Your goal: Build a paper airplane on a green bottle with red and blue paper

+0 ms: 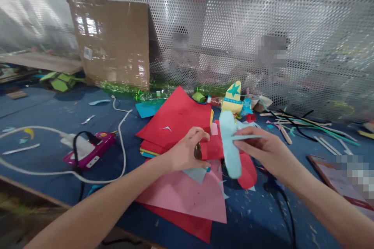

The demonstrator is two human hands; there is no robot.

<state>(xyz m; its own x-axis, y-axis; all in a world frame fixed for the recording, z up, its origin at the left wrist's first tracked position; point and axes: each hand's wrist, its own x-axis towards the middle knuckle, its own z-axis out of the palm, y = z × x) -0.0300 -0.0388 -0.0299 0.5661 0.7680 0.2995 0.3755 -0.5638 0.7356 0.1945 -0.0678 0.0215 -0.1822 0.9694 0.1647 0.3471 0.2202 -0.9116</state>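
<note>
My left hand (189, 148) curls around the near end of a red paper-covered body (212, 146), which has a dark, rounded end between thumb and fingers. A red rounded paper piece (247, 173) sticks out below it. Between finger and thumb, my right hand (260, 144) pinches a light blue paper cutout (230, 148), long with rounded ends and a narrow strip jutting sideways. The cutout stands in front of the red body and partly hides it; whether they touch I cannot tell. Under my left hand lie pink paper (187, 194) and a stack of red sheets (172, 124).
A purple power strip (93, 149) with a white cable lies left. Cardboard (112, 42) leans against the perforated metal panel (233, 19). A yellow paper piece with a star (232, 99) stands behind my hands. Sticks and strips (315, 124) and a phone-like device (341, 183) lie right.
</note>
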